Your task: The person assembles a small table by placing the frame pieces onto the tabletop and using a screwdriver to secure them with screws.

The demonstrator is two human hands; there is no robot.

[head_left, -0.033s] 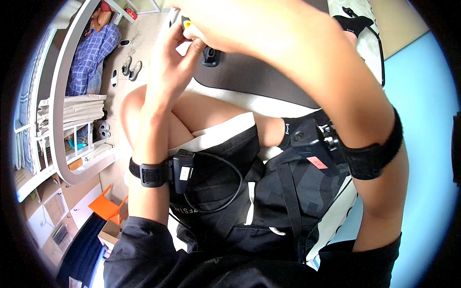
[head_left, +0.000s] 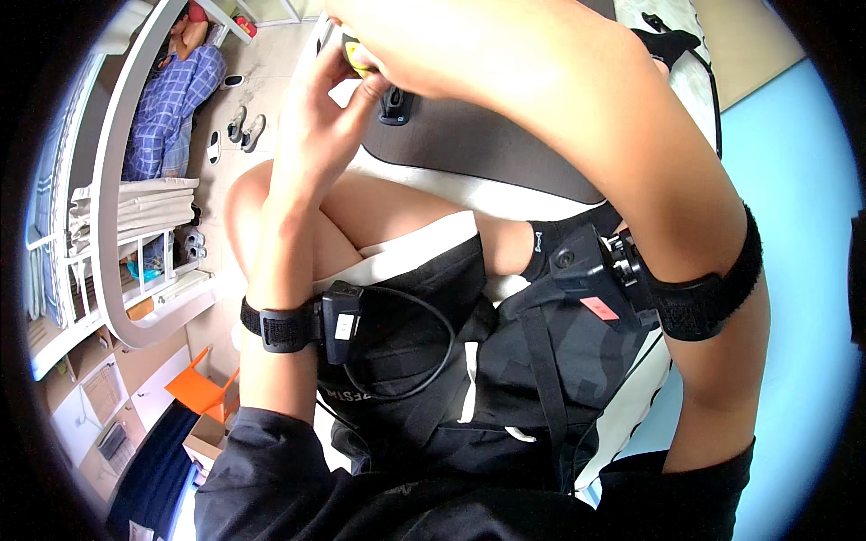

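Observation:
At the top of the head view my two hands meet at a small yellow-and-black object [head_left: 356, 56], mostly hidden by the fingers. My left hand [head_left: 332, 113] is closed around its near side, with the thumb bent toward it. Reaching across from the right, my right hand [head_left: 388, 41] is closed against the same object from above. Its fingertips are largely out of sight, so the object's full shape and kind do not show. Just below and right of the hands, a black stand-like piece [head_left: 394, 106] rests on a dark board [head_left: 487, 135].
My crossed legs [head_left: 379, 212] lie beneath my arms. Strapped devices [head_left: 343, 325] with a black cable sit on both arms. At left, past a white bed frame [head_left: 113, 180], a person [head_left: 176, 99] lies under a blue checked blanket. Shoes [head_left: 253, 133] stand on the floor; an orange chair [head_left: 198, 386] is lower left.
Slightly more of the object's yellow part shows between my hands, as if it has turned a little. Both arms stay almost in the same place.

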